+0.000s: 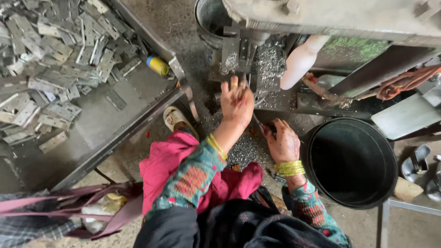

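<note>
I press my left hand [236, 101] with open fingers against the drill press [248, 59], while my right hand [282, 142] grips a small part, steadying work there.

Soft even daylight, sharp centre, wide-angle bend at edges.

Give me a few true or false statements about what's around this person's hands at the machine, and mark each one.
1. The left hand reaches up to the machine. True.
2. The black bucket sits left of both hands. False: it sits to the right, beside the right hand.
3. Flat metal plates are heaped on the tray at the left. True.
4. The right hand is raised above the left. False: it is lower, near the floor strewn with metal shavings.
5. Both wrists are bare. False: both wear yellow bangles.
</note>
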`<state>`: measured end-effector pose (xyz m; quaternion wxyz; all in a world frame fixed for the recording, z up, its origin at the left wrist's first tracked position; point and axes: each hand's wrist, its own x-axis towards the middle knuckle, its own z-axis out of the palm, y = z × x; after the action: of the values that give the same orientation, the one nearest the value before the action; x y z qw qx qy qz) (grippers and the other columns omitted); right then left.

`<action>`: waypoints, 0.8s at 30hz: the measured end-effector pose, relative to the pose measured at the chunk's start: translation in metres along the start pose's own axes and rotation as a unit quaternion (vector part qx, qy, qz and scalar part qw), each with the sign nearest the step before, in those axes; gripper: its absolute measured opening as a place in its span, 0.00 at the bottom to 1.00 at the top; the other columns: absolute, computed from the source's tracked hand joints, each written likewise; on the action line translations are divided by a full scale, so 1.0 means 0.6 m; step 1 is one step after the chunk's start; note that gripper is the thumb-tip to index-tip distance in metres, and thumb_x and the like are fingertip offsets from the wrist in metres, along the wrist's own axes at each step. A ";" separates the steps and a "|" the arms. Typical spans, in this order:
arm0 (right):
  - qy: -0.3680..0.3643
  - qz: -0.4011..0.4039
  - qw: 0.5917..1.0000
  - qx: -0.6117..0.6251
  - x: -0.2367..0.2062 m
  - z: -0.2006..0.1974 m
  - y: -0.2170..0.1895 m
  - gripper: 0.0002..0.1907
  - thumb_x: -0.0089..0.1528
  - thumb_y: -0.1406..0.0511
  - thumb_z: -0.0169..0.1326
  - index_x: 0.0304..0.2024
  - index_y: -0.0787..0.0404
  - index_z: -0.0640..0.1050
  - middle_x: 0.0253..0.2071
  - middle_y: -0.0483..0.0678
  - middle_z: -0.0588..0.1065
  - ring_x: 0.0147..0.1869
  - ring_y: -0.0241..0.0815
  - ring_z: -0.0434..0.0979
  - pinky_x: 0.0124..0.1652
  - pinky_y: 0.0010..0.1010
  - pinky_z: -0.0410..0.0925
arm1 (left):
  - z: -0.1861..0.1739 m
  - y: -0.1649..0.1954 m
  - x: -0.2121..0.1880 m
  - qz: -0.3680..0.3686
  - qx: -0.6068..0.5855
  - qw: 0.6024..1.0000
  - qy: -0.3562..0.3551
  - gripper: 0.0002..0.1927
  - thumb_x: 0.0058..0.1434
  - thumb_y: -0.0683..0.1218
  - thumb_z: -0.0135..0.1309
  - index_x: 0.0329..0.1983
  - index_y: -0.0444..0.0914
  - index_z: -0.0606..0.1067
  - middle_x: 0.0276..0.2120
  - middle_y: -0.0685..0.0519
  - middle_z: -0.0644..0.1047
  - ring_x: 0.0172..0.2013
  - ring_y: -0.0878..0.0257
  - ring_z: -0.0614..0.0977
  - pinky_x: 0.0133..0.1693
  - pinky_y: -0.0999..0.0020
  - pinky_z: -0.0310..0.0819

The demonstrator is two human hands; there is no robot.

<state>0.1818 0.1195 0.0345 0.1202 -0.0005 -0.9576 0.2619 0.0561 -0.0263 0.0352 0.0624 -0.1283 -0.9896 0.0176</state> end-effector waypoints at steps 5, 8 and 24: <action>-0.035 0.026 0.999 -0.020 0.002 0.008 0.008 0.24 0.61 0.60 0.57 0.56 0.66 0.76 0.52 0.60 0.77 0.51 0.63 0.78 0.46 0.49 0.71 | 0.018 0.006 0.058 -0.057 0.288 0.956 0.007 0.16 0.69 0.42 0.41 0.56 0.37 0.74 0.64 0.47 0.71 0.64 0.57 0.70 0.58 0.63 0.62; -0.041 0.011 0.999 -0.014 -0.001 0.033 0.042 0.26 0.60 0.60 0.58 0.57 0.67 0.74 0.53 0.61 0.77 0.52 0.64 0.78 0.45 0.50 0.71 | 0.052 0.010 0.090 -0.068 0.225 0.969 0.071 0.15 0.69 0.42 0.41 0.55 0.38 0.74 0.64 0.48 0.71 0.63 0.59 0.70 0.56 0.66 0.64; -0.146 0.038 0.988 -0.033 -0.048 0.138 0.146 0.18 0.62 0.52 0.55 0.42 0.60 0.73 0.33 0.61 0.78 0.39 0.66 0.79 0.36 0.55 0.70 | 0.099 -0.031 0.118 -0.061 0.045 0.978 0.195 0.14 0.68 0.42 0.44 0.54 0.44 0.75 0.63 0.54 0.74 0.63 0.62 0.71 0.59 0.68 0.66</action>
<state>0.1854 0.1518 -0.0852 -0.0312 -0.0021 -0.9722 0.2321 -0.0242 -0.0272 -0.0145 0.2609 -0.0659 -0.9626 0.0326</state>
